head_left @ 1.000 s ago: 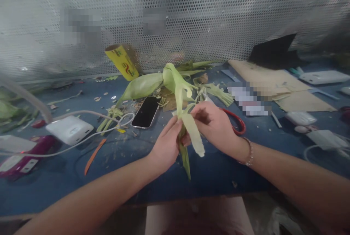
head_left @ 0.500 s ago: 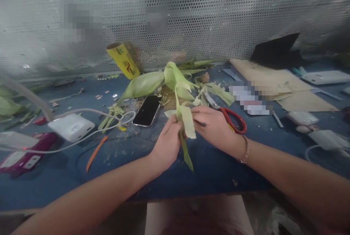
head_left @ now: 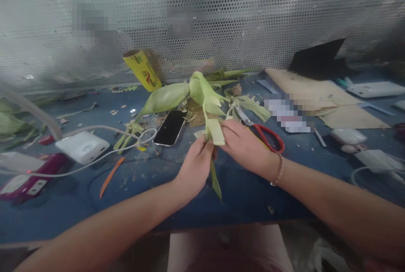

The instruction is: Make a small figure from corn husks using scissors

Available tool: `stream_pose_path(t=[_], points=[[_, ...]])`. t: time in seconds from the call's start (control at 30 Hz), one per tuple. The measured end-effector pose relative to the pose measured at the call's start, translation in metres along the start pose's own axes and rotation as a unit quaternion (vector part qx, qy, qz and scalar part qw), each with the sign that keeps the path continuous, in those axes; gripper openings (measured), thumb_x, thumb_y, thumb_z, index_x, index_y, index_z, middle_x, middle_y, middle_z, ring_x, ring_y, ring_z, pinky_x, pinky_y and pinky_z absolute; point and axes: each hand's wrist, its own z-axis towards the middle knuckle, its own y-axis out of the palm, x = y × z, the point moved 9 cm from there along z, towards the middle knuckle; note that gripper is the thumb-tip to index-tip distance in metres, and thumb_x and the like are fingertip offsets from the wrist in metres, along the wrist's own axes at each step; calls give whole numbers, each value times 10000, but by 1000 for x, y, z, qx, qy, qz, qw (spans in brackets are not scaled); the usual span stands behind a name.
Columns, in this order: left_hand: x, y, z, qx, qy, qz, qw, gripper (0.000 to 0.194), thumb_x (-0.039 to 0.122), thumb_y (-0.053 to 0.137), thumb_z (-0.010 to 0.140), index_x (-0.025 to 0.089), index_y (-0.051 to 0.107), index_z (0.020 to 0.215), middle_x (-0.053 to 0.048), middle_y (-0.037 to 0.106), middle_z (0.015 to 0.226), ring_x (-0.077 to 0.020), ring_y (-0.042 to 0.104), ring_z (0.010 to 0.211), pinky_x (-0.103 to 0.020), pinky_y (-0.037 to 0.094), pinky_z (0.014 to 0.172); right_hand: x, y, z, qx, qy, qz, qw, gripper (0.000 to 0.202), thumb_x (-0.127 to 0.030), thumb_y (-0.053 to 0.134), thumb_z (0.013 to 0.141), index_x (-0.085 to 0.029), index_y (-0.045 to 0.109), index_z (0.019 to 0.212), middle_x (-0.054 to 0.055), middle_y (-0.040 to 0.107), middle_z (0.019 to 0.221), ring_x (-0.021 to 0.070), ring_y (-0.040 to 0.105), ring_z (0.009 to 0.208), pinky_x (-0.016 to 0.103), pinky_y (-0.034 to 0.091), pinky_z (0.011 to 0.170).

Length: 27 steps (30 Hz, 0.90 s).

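Note:
Pale green leaf strips, folded over one another, stand between my two hands above the front of the blue table. My left hand is closed on them from the left, and a narrow leaf tip hangs out below it. From the right, my right hand has its fingers pressed together on the folded strip; its fingertips are partly hidden. Broad green leaves lie just beyond. Red-handled scissors rest beside my right hand, partly behind it.
A phone and a white charger with cables lie left, near an orange strip. A yellow roll leans at a perforated metal screen. Brown paper lies right.
My right hand has moved slightly left, closer to my left hand. The folded strip's loose end has risen a little and looks shorter.

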Motion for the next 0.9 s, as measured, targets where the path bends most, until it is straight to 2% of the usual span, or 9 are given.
stream_pose_path(t=[0.07, 0.17, 0.23, 0.33, 0.5, 0.63, 0.77, 0.83, 0.9], points=[[-2, 4, 1, -15, -13, -16, 1000, 123, 208, 527, 775, 170, 510, 659, 20, 452, 602, -102, 392, 554, -252, 325, 558, 9, -2, 0, 30, 65, 80, 994, 214, -101, 387, 876, -129, 584, 798, 104, 551, 829, 215, 504, 867, 375, 464, 801], [-3, 5, 3, -8, -29, -40, 999, 123, 218, 506, 784, 169, 500, 672, 22, 447, 612, -98, 392, 549, -252, 321, 554, 27, 2, -5, 73, 194, 210, 955, 172, -90, 410, 855, -159, 560, 806, 82, 518, 889, 183, 508, 872, 356, 464, 798], [-5, 4, 4, -2, -40, -44, 998, 129, 199, 484, 789, 167, 486, 664, 21, 444, 620, -96, 388, 549, -252, 318, 552, 34, 11, -9, 71, 260, 273, 924, 172, -79, 427, 833, -175, 554, 767, 65, 500, 906, 173, 508, 880, 357, 456, 800], [-6, 3, 6, 1, -41, -47, 998, 129, 155, 460, 785, 165, 477, 657, 19, 442, 628, -95, 382, 556, -250, 315, 551, 39, 24, -12, 29, 321, 343, 882, 167, -85, 451, 817, -174, 555, 723, 53, 479, 907, 162, 502, 894, 347, 443, 817], [-8, 3, 7, -9, -45, -89, 995, 100, 119, 479, 766, 159, 509, 679, 17, 449, 630, -90, 385, 562, -235, 318, 549, 42, 37, -12, -84, 347, 420, 834, 198, -142, 469, 829, -167, 584, 670, 51, 491, 889, 160, 490, 922, 343, 401, 897], [-11, 11, 5, -37, -80, -137, 987, 85, 121, 487, 782, 149, 535, 717, 23, 442, 613, -74, 375, 531, -215, 304, 522, 41, 39, -11, -143, 328, 468, 808, 171, -78, 484, 778, -166, 596, 683, 61, 512, 939, 177, 477, 982, 340, 400, 899], [-9, 14, 5, -38, -91, -173, 980, 147, 99, 449, 807, 135, 525, 686, 13, 459, 636, -68, 394, 532, -208, 311, 515, 38, 37, -12, -124, 325, 508, 788, 168, -49, 478, 740, -173, 590, 722, 51, 515, 925, 174, 489, 968, 293, 457, 793], [-6, 14, 5, -39, -88, -189, 977, 165, 95, 433, 817, 132, 531, 690, 12, 455, 621, -69, 395, 523, -206, 312, 508, 42, 32, -13, -84, 334, 485, 804, 158, -66, 471, 752, -174, 580, 714, 42, 499, 908, 153, 515, 887, 266, 467, 713], [-5, 15, 5, -41, -92, -195, 976, 169, 102, 427, 827, 133, 538, 704, 16, 443, 594, -70, 392, 510, -205, 319, 510, 46, 22, -12, -36, 326, 433, 840, 149, -81, 468, 771, -172, 562, 701, 29, 492, 855, 134, 518, 808, 253, 453, 675]])
